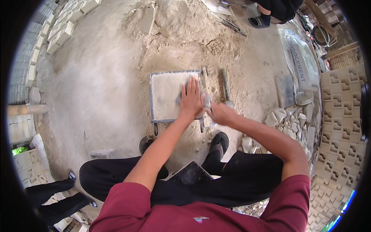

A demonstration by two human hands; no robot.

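Note:
A square metal mould (151, 96) lies on the ground in front of me, filled level with pale, sandy mix (164, 91). My left hand (191, 99) lies flat over its right part, fingers stretched out, pressing on a grey flat-bladed tool (207, 99) that looks like a trowel. My right hand (222, 113) is closed around the near end of that tool, just beyond the mould's right edge. Most of the blade is hidden under my hands. Two dark loop handles (155, 129) stick out from the mould's near side.
A sandy heap (189, 23) rises beyond the mould; a long-handled tool (225, 87) lies to its right. Rubble (290, 127), a dark plate (285, 91), a cement sack (303, 65) and stacked patterned blocks (336, 127) stand right. Pale blocks (63, 33) are far left. Other people's legs (62, 207) show.

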